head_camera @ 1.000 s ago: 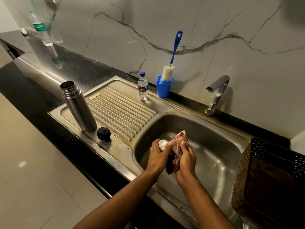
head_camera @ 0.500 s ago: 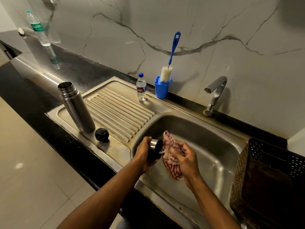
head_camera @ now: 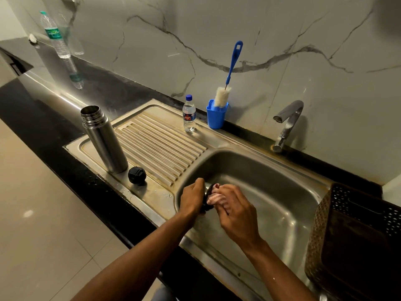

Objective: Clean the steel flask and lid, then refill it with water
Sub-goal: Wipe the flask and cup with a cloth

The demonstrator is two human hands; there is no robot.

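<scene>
The steel flask (head_camera: 104, 139) stands upright and uncapped on the left of the draining board. A black stopper (head_camera: 137, 175) lies just right of its base. Over the sink bowl (head_camera: 282, 192), my left hand (head_camera: 193, 197) grips the flask's steel cup lid (head_camera: 209, 190), mostly hidden by my fingers. My right hand (head_camera: 235, 210) presses a red-and-white checked cloth (head_camera: 214, 197) into the lid's open end. The two hands nearly touch.
A tap (head_camera: 286, 122) stands at the back of the sink, with no water running. A small water bottle (head_camera: 189, 114) and a blue cup with a bottle brush (head_camera: 217, 112) stand by the wall. A large bottle (head_camera: 55, 35) is far left; a brown basket (head_camera: 355, 242) sits at right.
The cloth hung loose beside the lid half a second ago; now my right hand has bunched it and pushed it into the lid. Both hands stay over the sink's left side.
</scene>
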